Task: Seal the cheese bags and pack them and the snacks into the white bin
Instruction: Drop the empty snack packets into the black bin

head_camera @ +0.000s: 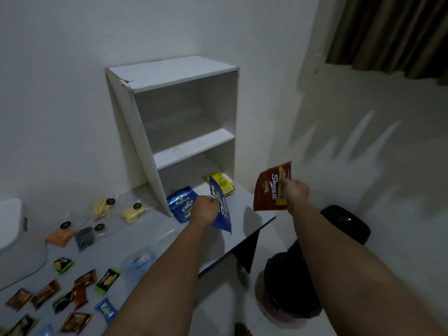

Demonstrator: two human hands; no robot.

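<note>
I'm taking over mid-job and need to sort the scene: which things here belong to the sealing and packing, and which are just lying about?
Part of the job:
- blue pouch, held by the left hand
- red pouch, held by the right hand
- cheese bags on the table
- small snack packets
- second blue pouch

Just lying about:
- white shelf unit
- black bin on the floor
- curtain

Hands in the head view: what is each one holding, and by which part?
The left hand pinches a blue snack pouch at its left edge, near the top. The right hand grips a red-brown snack pouch by its right edge.
</note>
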